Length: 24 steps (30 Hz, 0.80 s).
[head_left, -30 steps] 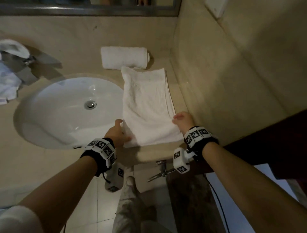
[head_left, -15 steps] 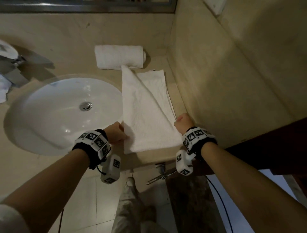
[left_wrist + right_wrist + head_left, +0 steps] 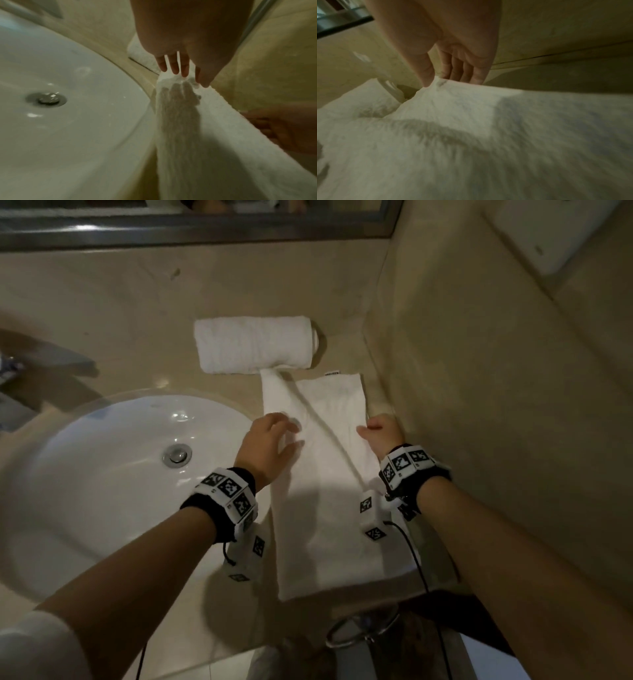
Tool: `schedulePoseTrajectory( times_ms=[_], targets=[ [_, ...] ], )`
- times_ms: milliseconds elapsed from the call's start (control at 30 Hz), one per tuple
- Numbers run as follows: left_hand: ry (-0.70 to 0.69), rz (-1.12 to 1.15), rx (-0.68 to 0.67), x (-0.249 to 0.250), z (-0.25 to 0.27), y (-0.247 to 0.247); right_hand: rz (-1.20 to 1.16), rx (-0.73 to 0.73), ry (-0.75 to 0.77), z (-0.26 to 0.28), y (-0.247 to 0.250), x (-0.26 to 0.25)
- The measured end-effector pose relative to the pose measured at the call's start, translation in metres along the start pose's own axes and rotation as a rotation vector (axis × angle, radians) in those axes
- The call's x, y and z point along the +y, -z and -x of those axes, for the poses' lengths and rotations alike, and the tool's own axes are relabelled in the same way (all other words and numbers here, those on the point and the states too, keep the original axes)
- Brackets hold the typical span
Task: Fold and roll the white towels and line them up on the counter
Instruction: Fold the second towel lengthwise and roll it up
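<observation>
Tight lane on the worktop [image 3: 376,392]

We see the side wall [image 3: 479,405] hemming its right edge, the sink [image 3: 102,474] left, a rolled towel [image 3: 253,344] blocking the back.

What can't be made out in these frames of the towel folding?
- Right hand: head view shows only its back; the right wrist view is blurred, so its hold on the flat towel is uncertain.
- Tag on the towel's far edge: too small to read.
- Faucet: cut off by the head view's left edge.
- Rolled towel: its left end faces away.
</observation>
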State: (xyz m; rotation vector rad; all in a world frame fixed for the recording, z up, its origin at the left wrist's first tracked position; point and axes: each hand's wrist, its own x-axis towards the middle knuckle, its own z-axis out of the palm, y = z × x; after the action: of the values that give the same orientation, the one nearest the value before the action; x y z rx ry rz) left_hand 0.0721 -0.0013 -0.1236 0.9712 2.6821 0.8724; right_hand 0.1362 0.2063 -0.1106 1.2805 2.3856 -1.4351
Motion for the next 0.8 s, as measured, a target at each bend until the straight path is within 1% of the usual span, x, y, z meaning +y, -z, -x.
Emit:
schedulePoseTrajectory(
  times_ms=[100,167,200,267,300,333,400,433,467,500,567,633,700,800],
  targets=[
    [-0.130,-0.004,-0.049,-0.001,-0.021,-0.003,0.071,0.079,0.027,-0.016,-0.001,-0.005],
    [-0.151,-0.082,-0.103,-0.004,-0.032,-0.007,0.124,0.139,-0.041,-0.024,0.001,0.000],
    [-0.115,-0.143,-0.169,-0.007,-0.035,-0.009,0.140,0.138,-0.094,-0.026,0.003,0.002],
    [-0.003,-0.227,-0.291,-0.014,-0.037,-0.012,0.171,0.136,-0.147,-0.030,0.006,0.006],
    [0.037,-0.213,-0.290,-0.015,-0.036,-0.011,0.185,0.123,-0.146,-0.032,0.007,0.004],
    [0.051,-0.175,-0.245,-0.016,-0.035,-0.009,0.170,0.097,-0.151,-0.034,0.008,0.000],
    [0.076,-0.089,-0.089,-0.015,-0.036,-0.001,0.115,0.075,-0.121,-0.039,0.009,-0.007],
    [0.115,-0.064,-0.024,-0.015,-0.040,0.004,0.089,0.082,-0.095,-0.043,0.008,-0.012],
    [0.168,-0.037,0.007,-0.018,-0.045,0.008,0.060,0.091,-0.075,-0.045,0.007,-0.018],
    [0.232,-0.006,0.003,-0.019,-0.050,0.011,0.032,0.106,-0.040,-0.047,0.006,-0.020],
    [0.359,0.109,-0.070,-0.022,-0.058,0.015,-0.027,0.113,0.013,-0.050,0.001,-0.028],
    [0.450,0.258,-0.131,-0.023,-0.063,0.015,-0.025,0.120,0.037,-0.052,-0.005,-0.032],
    [0.495,0.322,-0.140,-0.020,-0.064,0.013,-0.016,0.148,0.055,-0.052,-0.009,-0.031],
    [0.510,0.266,-0.176,-0.013,-0.066,0.011,-0.039,0.183,0.094,-0.049,-0.009,-0.033]
  ],
)
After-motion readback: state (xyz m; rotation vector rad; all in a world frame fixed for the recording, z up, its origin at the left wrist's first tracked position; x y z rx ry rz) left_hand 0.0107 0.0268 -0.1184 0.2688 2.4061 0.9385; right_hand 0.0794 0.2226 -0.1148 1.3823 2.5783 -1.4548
